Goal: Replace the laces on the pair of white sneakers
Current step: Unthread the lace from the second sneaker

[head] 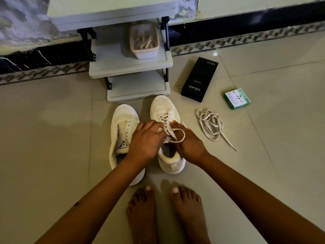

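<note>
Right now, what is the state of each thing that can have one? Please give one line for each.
Left sneaker: on the floor, no lace in its eyelets.
Right sneaker: laced, lace ends loose at the top.
Loose lace: in a tangled heap on the floor.
Plastic tub: open, laces inside, on the shelf.
Black box: closed, lying flat.
Green box: closed.
Left hand: pinches the lace.
Right hand: holds a lace loop.

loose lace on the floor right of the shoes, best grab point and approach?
Probably the straight tail of the loose lace, which runs out from the tangle toward the person and ends apart from the loops. Pinch it from above, since it lies flat on the tiled floor. Gripping the coiled part risks lifting several strands at once and tightening the tangle.
</note>
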Available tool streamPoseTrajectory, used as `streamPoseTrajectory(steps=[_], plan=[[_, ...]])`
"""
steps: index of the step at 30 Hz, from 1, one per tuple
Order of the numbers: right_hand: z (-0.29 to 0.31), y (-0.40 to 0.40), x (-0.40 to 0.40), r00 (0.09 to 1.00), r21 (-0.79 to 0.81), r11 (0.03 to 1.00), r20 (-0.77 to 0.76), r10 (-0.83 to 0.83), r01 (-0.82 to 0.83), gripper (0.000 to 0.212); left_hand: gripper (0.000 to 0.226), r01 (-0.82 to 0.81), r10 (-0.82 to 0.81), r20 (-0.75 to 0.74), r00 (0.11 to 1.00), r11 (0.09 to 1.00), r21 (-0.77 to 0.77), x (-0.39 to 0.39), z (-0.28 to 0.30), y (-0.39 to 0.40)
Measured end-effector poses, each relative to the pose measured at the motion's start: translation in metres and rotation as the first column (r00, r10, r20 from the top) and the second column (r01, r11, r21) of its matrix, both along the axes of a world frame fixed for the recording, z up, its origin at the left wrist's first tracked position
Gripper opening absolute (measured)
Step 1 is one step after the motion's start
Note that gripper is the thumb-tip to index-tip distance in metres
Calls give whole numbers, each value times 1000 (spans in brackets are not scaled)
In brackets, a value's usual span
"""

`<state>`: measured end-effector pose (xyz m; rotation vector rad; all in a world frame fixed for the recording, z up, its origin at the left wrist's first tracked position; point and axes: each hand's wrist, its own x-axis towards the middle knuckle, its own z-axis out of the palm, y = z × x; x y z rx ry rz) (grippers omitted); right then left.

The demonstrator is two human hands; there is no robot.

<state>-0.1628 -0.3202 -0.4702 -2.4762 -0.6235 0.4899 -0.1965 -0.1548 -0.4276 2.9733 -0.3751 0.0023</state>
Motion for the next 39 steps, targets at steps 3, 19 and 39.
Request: streamPoseTrajectory(steps=[3, 19, 39], plan=[[-2, 0, 2, 1000, -26, 1000, 2, 3, -3, 58, 20, -31, 27, -64, 998, 997, -75, 4, 0, -7], [-1, -1, 0, 999, -24, 999, 6, 46, -46, 63, 31, 21, -26, -157, 987, 999, -34, 4, 15, -4], [-9, 0, 3, 997, -110, 992, 33, 64, -60, 86, 15, -377, 44, -379, 924, 260, -889, 0, 17, -14]])
